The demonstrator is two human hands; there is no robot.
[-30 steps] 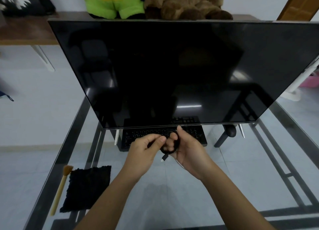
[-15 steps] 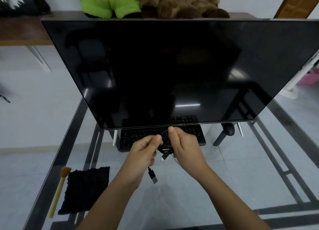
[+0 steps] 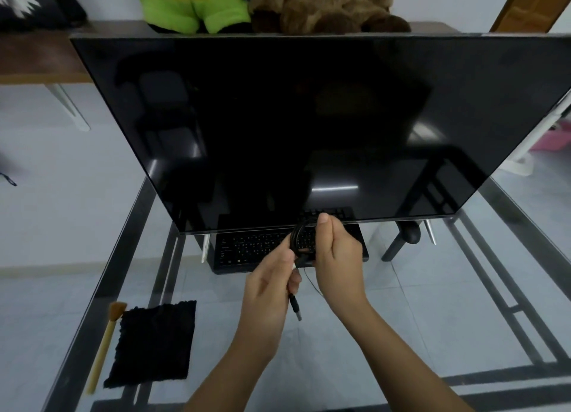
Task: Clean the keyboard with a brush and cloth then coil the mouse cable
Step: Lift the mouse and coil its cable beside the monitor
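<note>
My right hand pinches a small coil of black mouse cable above the keyboard's near edge. My left hand grips the cable's free end, and the USB plug hangs below its fingers. The black keyboard lies under the monitor's lower edge, partly hidden by my hands. A black cloth lies flat at the front left of the glass table. Beside the cloth, on its left, rests a brush with a pale wooden handle. The black mouse sits to the right of the keyboard.
A large dark monitor tilts over the back of the table and overhangs the keyboard. Behind it, on a wooden shelf, sit a green plush toy and a brown one. Tiled floor shows through the glass.
The left hand has drawn the free cable end down and away from the coil, so the USB plug now hangs below it. The right hand keeps holding the coil in about the same place.
</note>
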